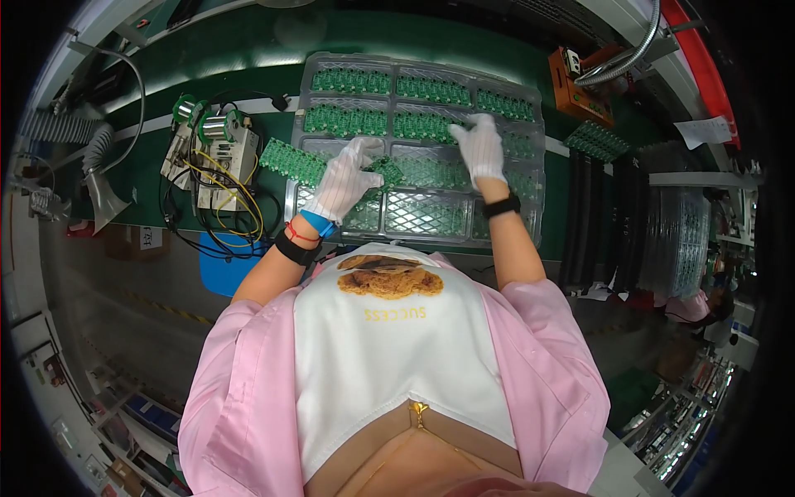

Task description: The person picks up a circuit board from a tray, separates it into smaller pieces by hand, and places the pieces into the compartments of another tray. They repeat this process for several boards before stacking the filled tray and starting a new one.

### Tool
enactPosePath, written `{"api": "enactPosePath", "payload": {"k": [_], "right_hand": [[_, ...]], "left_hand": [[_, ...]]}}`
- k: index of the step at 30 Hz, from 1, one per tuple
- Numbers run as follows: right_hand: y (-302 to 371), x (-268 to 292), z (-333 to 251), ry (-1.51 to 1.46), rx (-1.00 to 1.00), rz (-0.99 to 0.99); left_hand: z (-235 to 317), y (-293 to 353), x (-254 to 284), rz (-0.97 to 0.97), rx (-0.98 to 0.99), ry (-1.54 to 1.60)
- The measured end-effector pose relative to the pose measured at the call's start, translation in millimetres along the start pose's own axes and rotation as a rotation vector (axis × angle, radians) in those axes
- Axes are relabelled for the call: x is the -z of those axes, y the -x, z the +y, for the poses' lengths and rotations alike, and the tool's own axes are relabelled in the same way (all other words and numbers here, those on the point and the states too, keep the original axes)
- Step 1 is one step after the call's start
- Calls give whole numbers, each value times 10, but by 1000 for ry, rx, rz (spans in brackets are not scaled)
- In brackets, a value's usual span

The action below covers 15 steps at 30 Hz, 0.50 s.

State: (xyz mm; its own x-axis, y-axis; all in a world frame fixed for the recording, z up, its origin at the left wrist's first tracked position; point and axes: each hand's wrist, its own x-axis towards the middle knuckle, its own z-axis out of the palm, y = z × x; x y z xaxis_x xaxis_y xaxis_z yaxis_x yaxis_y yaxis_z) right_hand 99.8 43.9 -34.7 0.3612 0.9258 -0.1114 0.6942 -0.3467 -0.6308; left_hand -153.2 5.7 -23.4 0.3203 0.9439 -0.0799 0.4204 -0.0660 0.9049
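Observation:
My left hand (344,180), in a white glove, is closed on a green circuit board panel (291,162). The panel sticks out to the left of the glove, and more green board shows at its right side. Below it lies a clear plastic tray (300,124) divided into compartments. Rows of small green circuit boards (348,120) stand in the far and middle compartments. At the right end of a middle row is my right hand (480,151), also gloved, its fingers bent together close to the boards. Whatever its fingertips hold is too small to make out.
Left of the tray stands a device with solder wire spools (219,126) and tangled cables. An orange box (580,95) and another green board panel (598,141) are at the right. Stacked clear trays (687,224) stand farther right. A funnel-shaped hose nozzle (106,199) hangs at the left.

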Motion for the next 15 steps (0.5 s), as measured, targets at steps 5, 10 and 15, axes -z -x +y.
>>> {"api": "enactPosePath", "payload": {"k": [5, 10, 15], "right_hand": [[616, -197, -157, -150, 712, -375], [641, -12, -75, -192, 1274, -168], [649, 158, 22, -197, 1257, -214]], "left_hand": [[207, -20, -90, -56, 11, -156], [-108, -56, -65, -190, -794, -495], [104, -76, -110, -362, -747, -404]]}}
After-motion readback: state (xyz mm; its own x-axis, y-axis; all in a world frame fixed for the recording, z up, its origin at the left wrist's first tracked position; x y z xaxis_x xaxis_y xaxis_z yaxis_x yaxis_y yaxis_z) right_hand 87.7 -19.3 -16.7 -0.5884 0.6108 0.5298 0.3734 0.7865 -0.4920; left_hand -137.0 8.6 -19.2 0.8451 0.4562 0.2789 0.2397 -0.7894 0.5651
